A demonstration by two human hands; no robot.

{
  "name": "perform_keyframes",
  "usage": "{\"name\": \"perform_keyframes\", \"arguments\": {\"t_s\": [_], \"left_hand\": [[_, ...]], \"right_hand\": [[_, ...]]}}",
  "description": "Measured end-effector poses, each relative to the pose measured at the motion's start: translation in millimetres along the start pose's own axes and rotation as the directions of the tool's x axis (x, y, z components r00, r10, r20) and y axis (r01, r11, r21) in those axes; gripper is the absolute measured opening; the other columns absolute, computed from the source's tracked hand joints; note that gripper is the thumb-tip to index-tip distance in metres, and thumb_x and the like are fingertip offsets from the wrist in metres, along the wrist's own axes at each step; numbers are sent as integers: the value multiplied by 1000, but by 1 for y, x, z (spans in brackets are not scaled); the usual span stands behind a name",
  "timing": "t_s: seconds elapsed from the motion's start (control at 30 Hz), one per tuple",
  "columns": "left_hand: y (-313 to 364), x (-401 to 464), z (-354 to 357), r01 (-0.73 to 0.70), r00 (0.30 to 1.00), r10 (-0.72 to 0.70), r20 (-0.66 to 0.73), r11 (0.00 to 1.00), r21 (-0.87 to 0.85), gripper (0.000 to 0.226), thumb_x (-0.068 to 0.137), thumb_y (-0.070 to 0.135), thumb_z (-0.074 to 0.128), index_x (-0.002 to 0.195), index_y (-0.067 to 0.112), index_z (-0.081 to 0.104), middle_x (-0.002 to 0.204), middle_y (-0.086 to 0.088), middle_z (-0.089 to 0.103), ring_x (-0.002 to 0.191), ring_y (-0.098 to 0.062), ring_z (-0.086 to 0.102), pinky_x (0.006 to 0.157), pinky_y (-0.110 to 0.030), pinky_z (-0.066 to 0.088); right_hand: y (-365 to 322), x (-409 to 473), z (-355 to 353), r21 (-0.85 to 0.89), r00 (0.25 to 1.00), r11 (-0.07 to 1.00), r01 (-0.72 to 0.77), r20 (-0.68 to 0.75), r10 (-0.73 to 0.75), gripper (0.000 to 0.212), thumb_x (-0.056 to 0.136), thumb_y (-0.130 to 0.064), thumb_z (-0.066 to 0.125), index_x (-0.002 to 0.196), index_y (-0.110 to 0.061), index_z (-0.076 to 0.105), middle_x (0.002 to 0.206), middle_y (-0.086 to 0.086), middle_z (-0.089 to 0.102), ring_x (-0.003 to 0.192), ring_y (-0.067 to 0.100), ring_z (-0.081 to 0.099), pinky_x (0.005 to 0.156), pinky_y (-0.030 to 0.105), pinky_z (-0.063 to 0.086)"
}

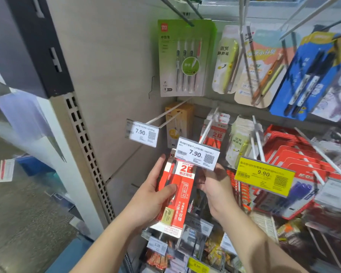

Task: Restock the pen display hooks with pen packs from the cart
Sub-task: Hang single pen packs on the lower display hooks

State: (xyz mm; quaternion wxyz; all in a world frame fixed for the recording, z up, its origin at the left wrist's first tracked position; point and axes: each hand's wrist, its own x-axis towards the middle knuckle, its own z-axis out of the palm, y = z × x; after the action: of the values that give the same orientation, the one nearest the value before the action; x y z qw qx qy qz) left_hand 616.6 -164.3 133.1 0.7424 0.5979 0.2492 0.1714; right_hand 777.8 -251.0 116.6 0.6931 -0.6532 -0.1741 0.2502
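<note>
Red and white card fills the person's grasp: a 2B pen pack [177, 192] held upright just below the white price tag [197, 154] that caps the second hook [209, 127] in the lower row. The left hand [156, 194] grips the pack along its left edge, thumb pressed across the front and fingers curled behind. The right hand [213, 186] is at the pack's right edge with fingers bent toward it, just under the tag; whether it pinches the pack or the tag I cannot tell from here. Matching red 2B packs [216, 133] already hang farther back on that same hook, so this looks like the hanging step, with the pack brought to the right peg but not yet threaded on. Next, I judge, the pack's top hole must be raised to the hook's tip and slid past the tag, which sits in the way and probably needs tilting up. The cart is out of sight.
</note>
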Motion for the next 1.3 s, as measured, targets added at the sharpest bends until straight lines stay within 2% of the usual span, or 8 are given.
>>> {"name": "perform_keyframes", "arguments": {"t_s": [0.1, 0.23, 0.43, 0.57, 0.7, 0.9, 1.03, 1.3], "left_hand": [[-8, 0, 4, 24, 998, -22, 53, 999, -44, 95, 91, 15, 73, 147, 63, 14, 116, -1, 77, 100, -31, 75, 86, -46, 60], [-15, -3, 9, -7, 997, 8, 76, 1000, -10, 94, 82, 4, 83, 152, 38, 32, 120, -7, 76, 108, -32, 74, 92, -47, 59], [-15, -11, 12, 0, 1000, 0, -2, 999, -43, 66, 81, 24, 88, 136, 20, 52, 116, -14, 76, 103, -37, 75, 91, -53, 60], [-13, -17, 7, -5, 997, 4, -77, 1000, -5, 32, 94, 28, 72, 122, 20, 61, 110, -13, 78, 98, -38, 76, 95, -58, 58], [-14, -16, 0, -95, 967, 100, -236, 995, 31, 11, 96, 27, 74, 106, 29, 70, 106, -10, 79, 97, -36, 76, 96, -63, 55], [-9, -22, -13, -135, 915, 168, -366, 984, 115, 8, 97, 29, 72, 104, 31, 70, 96, -1, 80, 87, -25, 78, 91, -54, 59], [-5, -29, -14, -142, 914, 183, -363, 980, 136, 14, 98, 28, 70, 112, 26, 68, 98, 1, 81, 85, -19, 78, 83, -41, 58], [-1, -33, -15, -121, 926, 149, -348, 987, 102, 17, 99, 29, 68, 115, 25, 67, 99, 0, 81, 88, -22, 79, 92, -52, 59]], "right_hand": [[-4, -6, -4, -9, 997, 998, -70, 38, 70, 57, 76, -68, 76, 108, -21, 75, 102, 3, 79, 103, 35, 73, 101, 63, 52], [-14, -12, -10, 38, 993, 993, -113, 42, 112, 41, 82, -36, 85, 107, -5, 76, 96, 14, 79, 92, 39, 76, 93, 66, 54], [-18, -24, -15, 67, 995, 994, -85, 56, 81, 11, 89, -13, 79, 99, -10, 77, 95, 15, 79, 88, 38, 77, 91, 61, 58], [-23, -31, -18, 198, 998, 979, -46, -21, 51, 13, 91, -21, 78, 102, -14, 75, 97, 14, 79, 83, 32, 77, 76, 45, 60], [-26, -35, -24, 289, 998, 957, 1, -56, 17, 26, 86, -17, 81, 110, -8, 77, 100, 16, 79, 89, 37, 76, 81, 48, 61], [-30, -46, -25, -306, 968, 918, 253, 85, -238, 10, 94, -37, 72, 103, -32, 71, 91, -14, 77, 91, 4, 71, 89, 23, 53], [-36, -47, -14, -317, 955, 900, 298, 100, -281, 26, 93, -44, 70, 116, -31, 68, 94, -29, 74, 91, -15, 65, 80, 12, 47], [-43, -39, 2, -196, 951, 931, 307, 36, -306, 21, 91, -25, 76, 111, -27, 71, 99, -25, 75, 97, -8, 68, 85, 20, 51]]}}
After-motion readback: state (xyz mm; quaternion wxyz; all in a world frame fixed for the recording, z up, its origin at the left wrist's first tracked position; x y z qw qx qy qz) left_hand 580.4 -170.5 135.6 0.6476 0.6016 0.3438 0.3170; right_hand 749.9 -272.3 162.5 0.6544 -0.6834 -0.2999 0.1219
